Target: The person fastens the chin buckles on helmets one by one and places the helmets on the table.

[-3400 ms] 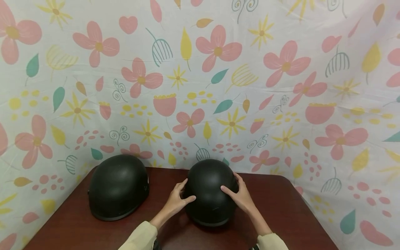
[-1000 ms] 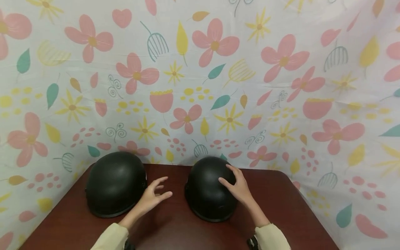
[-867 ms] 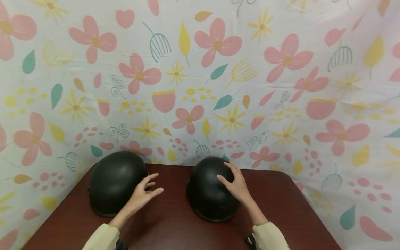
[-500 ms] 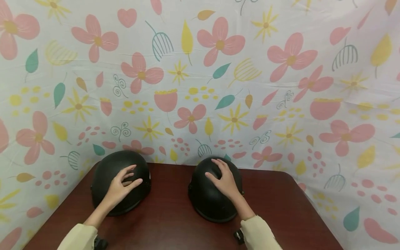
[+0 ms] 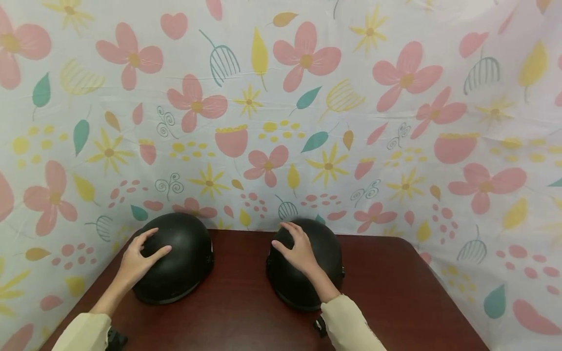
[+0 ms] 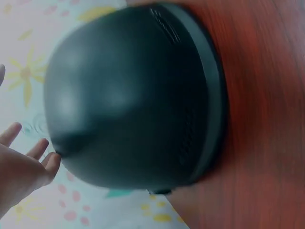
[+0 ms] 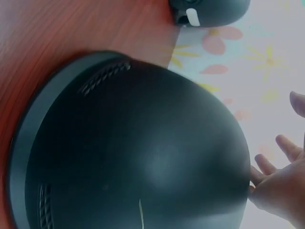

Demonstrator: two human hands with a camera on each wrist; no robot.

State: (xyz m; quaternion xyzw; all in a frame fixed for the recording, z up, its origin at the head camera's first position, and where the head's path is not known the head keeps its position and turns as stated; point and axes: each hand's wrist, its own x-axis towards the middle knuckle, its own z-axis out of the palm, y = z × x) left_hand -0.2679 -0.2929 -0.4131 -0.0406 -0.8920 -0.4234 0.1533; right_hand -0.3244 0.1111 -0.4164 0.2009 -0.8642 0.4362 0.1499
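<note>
Black helmets [image 5: 189, 263], smooth domes, ridged slots [image 6: 165, 26], wood-grained table [image 5: 243, 292], left hand [image 5: 136, 260] and right hand [image 5: 300, 251] loosely spread over them

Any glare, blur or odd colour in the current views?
Head: fairly sharp, soft sheen on the left helmet and right helmet; left wrist: blurry, pale glare on the left helmet, table strongly red; right wrist: hazy, backdrop washed out.
</note>
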